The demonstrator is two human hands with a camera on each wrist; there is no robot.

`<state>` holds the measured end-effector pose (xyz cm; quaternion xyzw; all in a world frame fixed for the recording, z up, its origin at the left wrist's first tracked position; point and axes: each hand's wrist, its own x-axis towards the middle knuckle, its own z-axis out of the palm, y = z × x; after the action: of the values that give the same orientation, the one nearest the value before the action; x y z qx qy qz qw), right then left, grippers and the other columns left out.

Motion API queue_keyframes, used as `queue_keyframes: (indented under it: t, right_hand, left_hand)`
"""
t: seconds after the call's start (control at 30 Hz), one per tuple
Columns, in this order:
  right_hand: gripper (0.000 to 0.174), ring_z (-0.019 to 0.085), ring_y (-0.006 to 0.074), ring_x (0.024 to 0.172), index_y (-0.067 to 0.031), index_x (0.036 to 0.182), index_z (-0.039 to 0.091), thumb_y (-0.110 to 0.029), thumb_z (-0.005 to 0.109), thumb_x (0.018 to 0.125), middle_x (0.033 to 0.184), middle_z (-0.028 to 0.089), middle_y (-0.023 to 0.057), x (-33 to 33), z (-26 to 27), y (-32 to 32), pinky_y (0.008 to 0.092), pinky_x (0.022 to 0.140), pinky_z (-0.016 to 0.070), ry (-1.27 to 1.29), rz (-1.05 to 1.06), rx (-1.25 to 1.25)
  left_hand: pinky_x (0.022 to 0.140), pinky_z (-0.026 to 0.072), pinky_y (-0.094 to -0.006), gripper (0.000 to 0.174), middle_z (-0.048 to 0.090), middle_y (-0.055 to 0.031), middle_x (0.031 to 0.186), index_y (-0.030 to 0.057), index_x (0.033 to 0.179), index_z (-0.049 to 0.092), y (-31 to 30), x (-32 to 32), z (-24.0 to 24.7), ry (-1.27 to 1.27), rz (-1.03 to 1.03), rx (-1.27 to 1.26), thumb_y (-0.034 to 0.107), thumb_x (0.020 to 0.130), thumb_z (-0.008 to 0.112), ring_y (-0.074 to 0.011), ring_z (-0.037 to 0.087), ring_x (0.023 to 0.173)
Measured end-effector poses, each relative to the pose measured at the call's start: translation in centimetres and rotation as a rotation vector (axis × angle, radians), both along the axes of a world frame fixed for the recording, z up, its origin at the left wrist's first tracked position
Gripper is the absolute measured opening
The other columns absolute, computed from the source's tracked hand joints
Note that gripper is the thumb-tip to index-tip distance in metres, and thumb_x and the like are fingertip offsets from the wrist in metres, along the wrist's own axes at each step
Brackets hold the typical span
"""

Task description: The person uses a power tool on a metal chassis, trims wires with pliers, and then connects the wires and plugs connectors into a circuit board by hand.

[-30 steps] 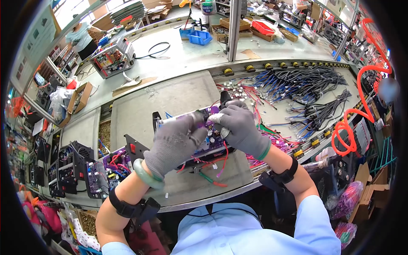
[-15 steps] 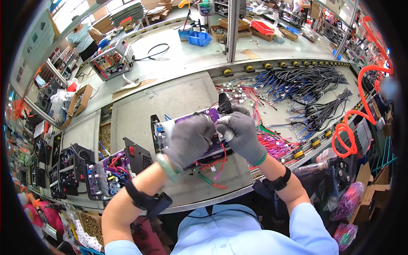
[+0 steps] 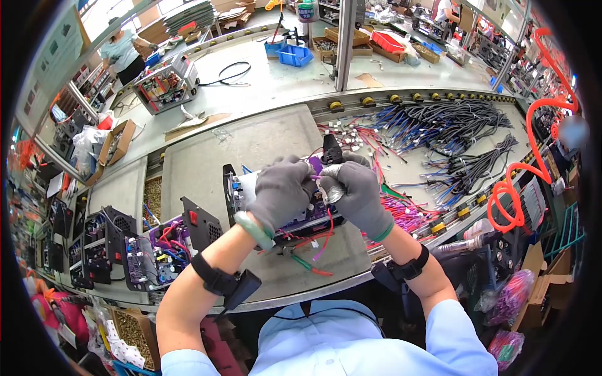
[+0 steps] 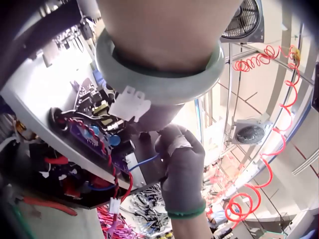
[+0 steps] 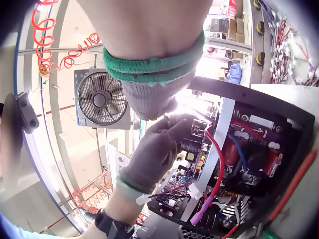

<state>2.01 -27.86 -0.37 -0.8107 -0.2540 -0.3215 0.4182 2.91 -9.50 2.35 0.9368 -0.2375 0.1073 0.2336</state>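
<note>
A black-framed electronic unit (image 3: pixel 231 203) with a purple circuit board (image 4: pixel 94 142) stands on the bench before me. Above its right part, my grey-gloved left hand (image 3: pixel 282 191) and right hand (image 3: pixel 356 194) meet fingertip to fingertip, both with curled fingers. A short purple wire (image 3: pixel 315 177) shows between them, pinched at the fingertips. From the board a blue wire (image 4: pixel 144 162) runs to the right hand in the left wrist view. A red wire with a purple sleeve (image 5: pixel 202 211) hangs over the unit's front edge. The left fingertips are partly hidden behind the unit's parts.
Cutters with red and green handles (image 3: pixel 307 264) lie before the unit. Bundles of black and blue cables (image 3: pixel 451 122) and pink wires (image 3: pixel 404 216) are at the right. Similar units (image 3: pixel 157 257) stand at the left. A coiled orange air hose (image 3: pixel 511 194) hangs at right.
My left hand has moved right to the right hand, and its spread fingers have curled. The right hand has curled its fingers more tightly and stayed over the unit's right part.
</note>
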Motion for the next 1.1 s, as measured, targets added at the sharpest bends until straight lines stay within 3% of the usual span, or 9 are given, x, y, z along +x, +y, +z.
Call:
queue_keyframes:
  t: [0.13, 0.2, 0.3, 0.4, 0.43, 0.6, 0.67, 0.8, 1.1]
  right_hand:
    - [0.006, 0.065, 0.0284, 0.067, -0.0097, 0.075, 0.069, -0.012, 0.074, 0.078, 0.069, 0.065, 0.0092, 1.1, 1.6, -0.9, 0.0393, 0.088, 0.0488, -0.033, 0.09, -0.216]
    - [0.004, 0.067, 0.0267, 0.069, -0.012, 0.074, 0.069, -0.013, 0.073, 0.076, 0.069, 0.067, 0.0079, 2.4, 2.6, -1.0, 0.0392, 0.089, 0.048, -0.049, 0.153, -0.32]
    - [0.007, 0.067, 0.0277, 0.071, -0.013, 0.069, 0.069, -0.014, 0.068, 0.062, 0.068, 0.066, 0.0081, 4.5, 3.6, 0.1, 0.0396, 0.089, 0.0475, -0.074, 0.315, -0.904]
    - [0.005, 0.067, 0.0272, 0.071, -0.0126, 0.069, 0.068, -0.014, 0.067, 0.064, 0.068, 0.066, 0.0081, 4.9, 4.0, 0.8, 0.0394, 0.088, 0.0474, -0.04, 0.372, -1.071]
    - [0.009, 0.064, 0.0244, 0.073, -0.0146, 0.068, 0.062, -0.013, 0.068, 0.062, 0.066, 0.06, 0.0029, 4.7, 4.3, 0.5, 0.0391, 0.089, 0.047, -0.039, 0.379, -1.063]
    - [0.01, 0.062, 0.0242, 0.073, -0.0136, 0.068, 0.061, -0.01, 0.067, 0.061, 0.064, 0.057, 0.0027, 4.6, 3.3, -0.2, 0.0402, 0.086, 0.0474, -0.076, 0.377, -0.819]
    - [0.011, 0.062, 0.0243, 0.073, -0.0132, 0.069, 0.06, -0.011, 0.067, 0.061, 0.065, 0.057, 0.0025, 4.5, 3.4, -0.1, 0.0405, 0.086, 0.0475, -0.043, 0.353, -0.865]
    - [0.009, 0.063, 0.0247, 0.074, -0.0129, 0.069, 0.06, -0.011, 0.068, 0.064, 0.065, 0.058, 0.0025, 4.8, 3.6, 0.4, 0.0409, 0.086, 0.0476, -0.004, 0.406, -0.91]
    - [0.004, 0.064, 0.0266, 0.074, -0.0137, 0.073, 0.065, -0.012, 0.067, 0.07, 0.068, 0.062, 0.0039, 4.4, 3.6, 0.3, 0.0432, 0.087, 0.0474, 0.029, 0.399, -0.797]
  left_hand:
    - [0.069, 0.0546, -0.0334, 0.009, 0.071, -0.0117, 0.091, 0.0043, 0.098, 0.067, 1.2, -3.6, 1.1, 0.262, 0.131, -0.411, 0.011, 0.092, 0.066, -0.0191, 0.07, 0.077]
    - [0.071, 0.0546, -0.0369, 0.014, 0.071, -0.0139, 0.093, 0.0035, 0.096, 0.067, 2.2, -6.1, 0.8, 0.242, -0.045, -0.422, 0.016, 0.095, 0.063, -0.0241, 0.07, 0.079]
    - [0.073, 0.0546, -0.0403, 0.019, 0.07, -0.0154, 0.092, 0.0034, 0.096, 0.067, 1.9, -8.7, 0.4, -0.017, -0.177, -0.255, 0.02, 0.097, 0.058, -0.0318, 0.069, 0.082]
    - [0.075, 0.0539, -0.0431, 0.023, 0.069, -0.0161, 0.09, 0.0026, 0.096, 0.068, 2.0, -9.5, -0.3, 0.024, -0.111, -0.237, 0.023, 0.096, 0.058, -0.0369, 0.067, 0.085]
    - [0.076, 0.0535, -0.0433, 0.019, 0.069, -0.0156, 0.09, 0.0042, 0.097, 0.068, 1.9, -9.5, -0.3, 0.083, -0.077, -0.28, 0.022, 0.093, 0.061, -0.0358, 0.067, 0.086]
    - [0.072, 0.0504, -0.0426, 0.018, 0.065, -0.0106, 0.084, 0.0075, 0.09, 0.069, 1.4, -8.5, -1.1, 0.014, -0.077, -0.151, 0.023, 0.081, 0.071, -0.0315, 0.064, 0.085]
    - [0.074, 0.0462, -0.042, 0.021, 0.061, -0.0067, 0.081, 0.0078, 0.079, 0.068, 1.2, -9.1, -1.5, -0.048, -0.131, 0.087, 0.027, 0.076, 0.075, -0.0272, 0.061, 0.09]
    - [0.078, 0.0406, -0.0427, 0.034, 0.057, -0.0054, 0.078, 0.0077, 0.06, 0.064, 1.7, -10.0, -3.0, -0.093, -0.162, -0.022, 0.036, 0.074, 0.076, -0.0279, 0.054, 0.096]
    - [0.084, 0.0404, -0.0461, 0.036, 0.061, -0.0064, 0.078, 0.0067, 0.064, 0.064, 1.2, -10.6, -4.8, -0.031, -0.087, -0.014, 0.04, 0.07, 0.077, -0.0282, 0.05, 0.11]
